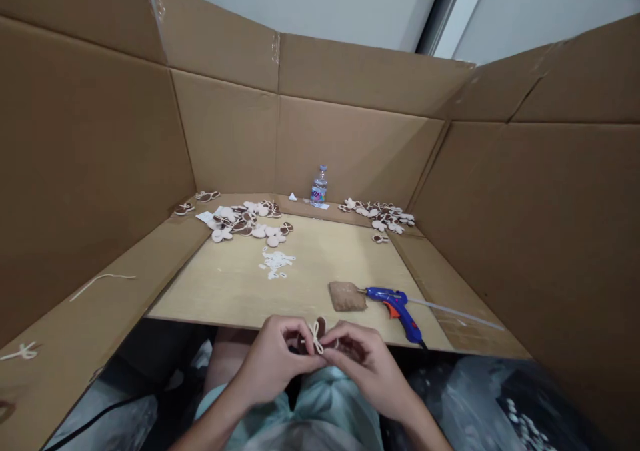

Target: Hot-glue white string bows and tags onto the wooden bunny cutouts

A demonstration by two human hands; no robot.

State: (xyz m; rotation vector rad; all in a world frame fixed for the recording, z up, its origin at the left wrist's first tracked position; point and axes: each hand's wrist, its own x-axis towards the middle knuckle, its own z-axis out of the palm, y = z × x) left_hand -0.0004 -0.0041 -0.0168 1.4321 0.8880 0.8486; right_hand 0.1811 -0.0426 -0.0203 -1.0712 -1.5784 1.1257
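Observation:
Just in front of the table's near edge, my left hand [280,351] and my right hand [357,354] meet over a small brown felt-like piece with a cream cord bow [316,335] on it. My left thumb and fingers pinch its left side. On the right, my other thumb and fingertips close on the bow's right side; whether they grip cord or felt I cannot tell. Fingers cover much of the piece. Beyond my right hand lies a blue glue gun [395,301], its nozzle resting at a brown pad [347,296].
Piles of brown and cream flower-shaped pieces lie at the back left [245,221] and back right [385,214]. Small white tags [276,261] are scattered mid-table. A water bottle [319,185] stands by the cardboard wall [350,144]. A loose cord [103,277] lies left.

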